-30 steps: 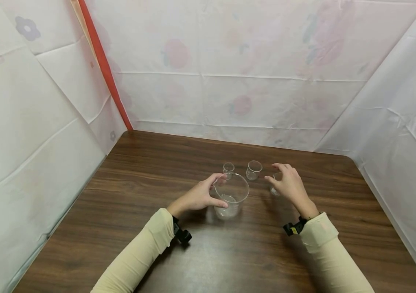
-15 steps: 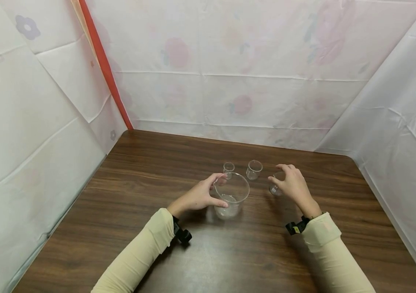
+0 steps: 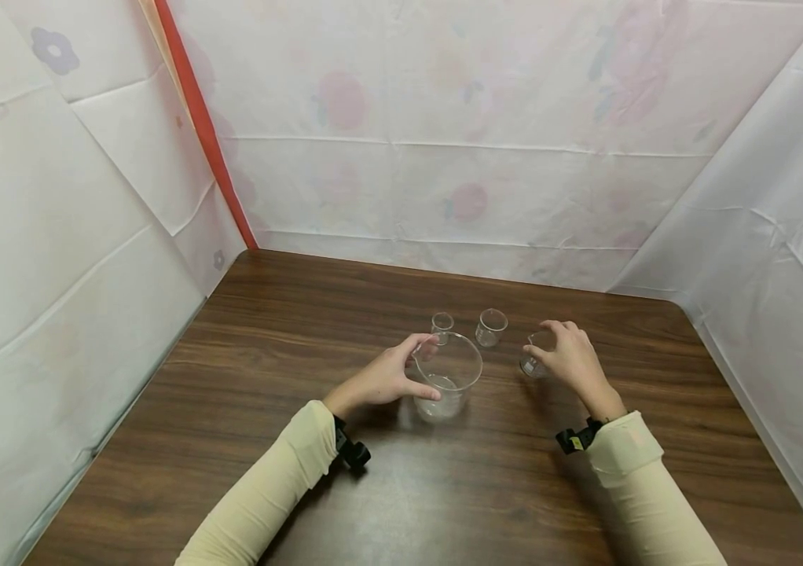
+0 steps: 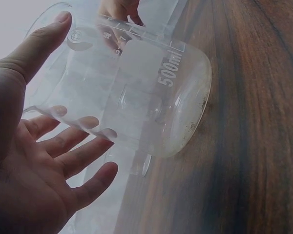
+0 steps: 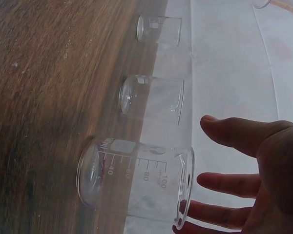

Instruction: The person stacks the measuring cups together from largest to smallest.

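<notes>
Left grip: the left hand has thumb and fingers curved round the upper wall of the large clear glass beaker marked 500ml, upright on the brown wood-grain bench. Right grip: the right hand spreads slackly at the rim of the clear glass beaker graduated to 100; its thumb appears clear. Progress, as judged: these and two smaller clear glass beakers stand separately, none lifted or nested; pick-up or release remains incomplete.
</notes>
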The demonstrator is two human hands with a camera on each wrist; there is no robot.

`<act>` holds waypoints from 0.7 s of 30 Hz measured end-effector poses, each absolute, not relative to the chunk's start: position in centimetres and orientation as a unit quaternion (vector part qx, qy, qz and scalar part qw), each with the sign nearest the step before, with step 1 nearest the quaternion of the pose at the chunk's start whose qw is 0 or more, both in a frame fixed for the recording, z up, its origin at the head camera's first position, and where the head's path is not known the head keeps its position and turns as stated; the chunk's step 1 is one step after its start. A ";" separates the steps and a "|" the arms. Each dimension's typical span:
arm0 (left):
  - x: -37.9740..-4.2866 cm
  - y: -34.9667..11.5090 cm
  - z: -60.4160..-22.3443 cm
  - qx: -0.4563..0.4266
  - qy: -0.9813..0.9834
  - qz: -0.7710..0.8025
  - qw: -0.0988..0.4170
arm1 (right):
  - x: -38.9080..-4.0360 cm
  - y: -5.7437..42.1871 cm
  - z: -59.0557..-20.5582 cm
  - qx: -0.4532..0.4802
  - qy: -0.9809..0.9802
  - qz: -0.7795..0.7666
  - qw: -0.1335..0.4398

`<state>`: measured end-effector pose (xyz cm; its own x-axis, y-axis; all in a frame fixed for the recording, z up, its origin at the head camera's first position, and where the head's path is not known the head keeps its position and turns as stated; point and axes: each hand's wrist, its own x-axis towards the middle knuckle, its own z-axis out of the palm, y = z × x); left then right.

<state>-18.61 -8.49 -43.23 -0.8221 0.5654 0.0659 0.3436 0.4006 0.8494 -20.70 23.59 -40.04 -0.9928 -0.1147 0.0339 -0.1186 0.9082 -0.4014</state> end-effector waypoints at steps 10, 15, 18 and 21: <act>-18.8 -8.5 -43.5 0.274 0.827 0.476 0.120 | -20.9 23.8 -40.4 0.049 -0.978 0.204 -0.014; -18.8 -8.5 -43.5 0.276 0.824 0.479 0.124 | -21.0 23.9 -40.5 0.042 -0.978 0.202 -0.026; -18.7 -8.5 -43.5 0.276 0.823 0.481 0.126 | -21.1 23.9 -40.6 0.038 -0.977 0.205 -0.033; -18.6 -8.5 -43.4 0.276 0.822 0.481 0.126 | -21.1 24.0 -40.7 0.036 -0.977 0.209 -0.035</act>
